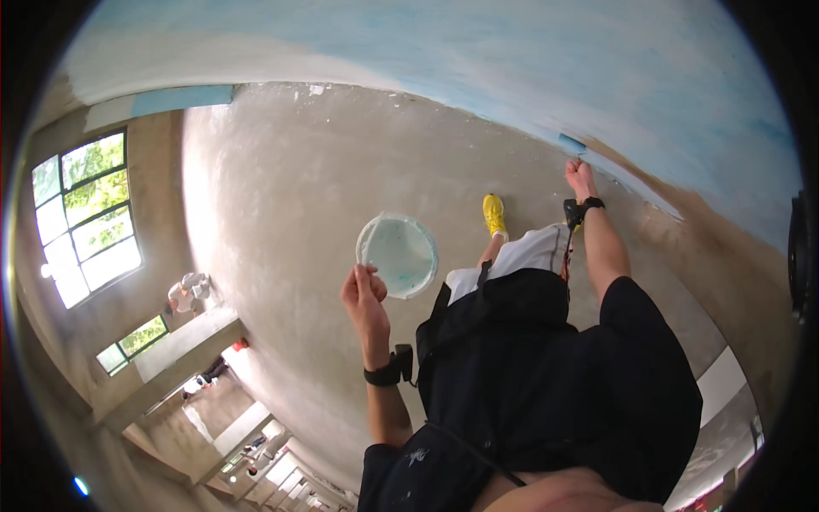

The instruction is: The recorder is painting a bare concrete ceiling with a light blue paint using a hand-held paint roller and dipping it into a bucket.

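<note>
My left hand is closed on the handle of a round, pale translucent bucket, which hangs over the floor. A thin layer of light bluish paint seems to coat its inside. At the right, my right hand is closed around the handle of a small paint roller. The roller's blue sleeve rests against the lower part of a wall painted in light blue and white. Most of the roller's handle is hidden by my fingers.
Grey concrete floor lies under the bucket, with white specks along the wall's foot. My yellow shoe stands near the wall. Bare brown plaster borders the paint. Windows and a bending person are at the left.
</note>
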